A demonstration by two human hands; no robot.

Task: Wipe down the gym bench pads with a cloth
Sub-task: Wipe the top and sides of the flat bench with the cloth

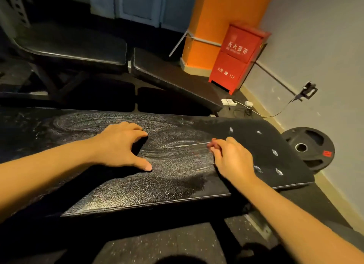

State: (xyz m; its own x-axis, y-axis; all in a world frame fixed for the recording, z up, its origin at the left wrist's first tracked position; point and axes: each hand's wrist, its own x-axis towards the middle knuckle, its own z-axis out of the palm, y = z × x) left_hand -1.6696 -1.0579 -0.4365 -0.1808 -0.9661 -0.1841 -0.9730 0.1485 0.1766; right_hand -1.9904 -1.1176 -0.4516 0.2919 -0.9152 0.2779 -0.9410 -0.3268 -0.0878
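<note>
**Pad**: black and textured. Its long axis runs left to right across the view, directly under both hands. Wet swirl marks are seen over the left and middle stretch. The right end looks matte and unwiped, with small white marks.

**Left hand**: spread and arched, with fingertips and thumb pressed on the wet stretch; nothing is gripped.

**Right hand**: fingers curled, thumb and forefinger drawn together at the wet-dry border. What is pinched cannot be told.

**Cloth**: not made out.

**Relation**: the unwiped end lies rightward along the pad, nearer the right hand.

**Surroundings**: plate on the floor beyond, red cabinet by the wall.
</note>
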